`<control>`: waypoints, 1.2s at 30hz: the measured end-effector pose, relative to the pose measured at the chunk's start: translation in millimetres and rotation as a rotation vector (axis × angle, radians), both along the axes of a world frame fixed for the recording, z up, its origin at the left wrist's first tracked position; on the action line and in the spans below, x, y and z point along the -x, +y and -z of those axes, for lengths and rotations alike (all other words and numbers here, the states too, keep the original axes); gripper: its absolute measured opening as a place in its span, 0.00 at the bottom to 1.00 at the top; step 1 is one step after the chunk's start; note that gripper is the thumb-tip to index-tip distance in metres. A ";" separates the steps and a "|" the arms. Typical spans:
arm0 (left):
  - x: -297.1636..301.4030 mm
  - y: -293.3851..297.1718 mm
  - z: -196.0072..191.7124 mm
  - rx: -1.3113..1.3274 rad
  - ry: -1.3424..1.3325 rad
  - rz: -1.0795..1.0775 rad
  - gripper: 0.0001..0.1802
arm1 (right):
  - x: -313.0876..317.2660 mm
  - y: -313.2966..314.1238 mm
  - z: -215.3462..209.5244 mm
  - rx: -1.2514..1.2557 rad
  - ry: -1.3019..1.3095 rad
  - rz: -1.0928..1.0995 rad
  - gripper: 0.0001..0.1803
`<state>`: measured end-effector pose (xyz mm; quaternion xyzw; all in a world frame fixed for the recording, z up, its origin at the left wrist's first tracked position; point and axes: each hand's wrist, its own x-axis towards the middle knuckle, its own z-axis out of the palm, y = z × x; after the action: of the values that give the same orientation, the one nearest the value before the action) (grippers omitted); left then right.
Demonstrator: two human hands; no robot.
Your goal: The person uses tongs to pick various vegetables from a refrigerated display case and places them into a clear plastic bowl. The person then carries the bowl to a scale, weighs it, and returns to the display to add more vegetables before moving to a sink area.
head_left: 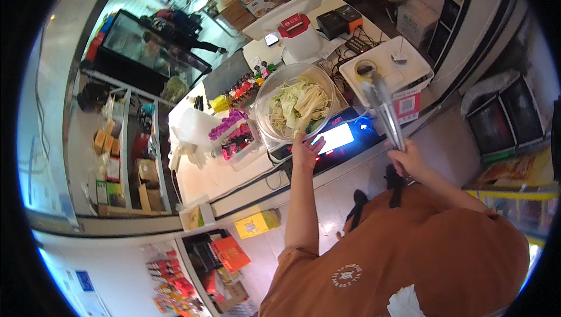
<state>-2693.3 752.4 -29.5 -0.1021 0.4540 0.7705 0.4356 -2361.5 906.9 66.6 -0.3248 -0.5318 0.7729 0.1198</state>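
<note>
A clear round bowl [262,119] sits on a scale with a brightly lit screen [336,139]. Inside are pale leafy vegetables [287,99] and a bundle of pale yellow strips [314,102]. My left hand [305,152] is at the bowl's near rim, its fingertips gripping the edge beside the screen. To the right, my right hand [407,161] is closed round the handle end of metal tongs [385,111]. The tongs point up and away, in front of a white tray [416,75]. How far apart their tips are is hard to make out.
Left of the bowl, a clear bin [238,152] holds purple and red packets. A white card terminal [300,36] and small black devices [333,23] stand behind. A roll of tape [366,69] lies in the tray. Another person [175,29] is at the far left.
</note>
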 end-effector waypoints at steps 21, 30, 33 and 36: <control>-299.8 -64.8 10.5 0.074 0.327 1.147 0.30 | -312.8 -138.6 42.7 0.120 -0.097 0.975 0.26; -545.1 -70.4 -20.5 -0.088 0.606 1.590 0.24 | -556.1 -346.9 47.3 -0.181 0.007 1.294 0.25; -655.7 -89.5 -34.0 -0.100 0.403 1.588 0.25 | -624.5 -396.8 34.7 -0.129 0.009 1.492 0.30; -754.8 -105.3 -39.7 -0.052 0.319 1.730 0.32 | -702.2 -444.8 27.8 0.051 -0.009 1.671 0.29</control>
<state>-1938.5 647.1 10.2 0.3962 0.4100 0.1857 0.8003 -1659.3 462.1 38.8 -0.6179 -0.0987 0.4400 0.6441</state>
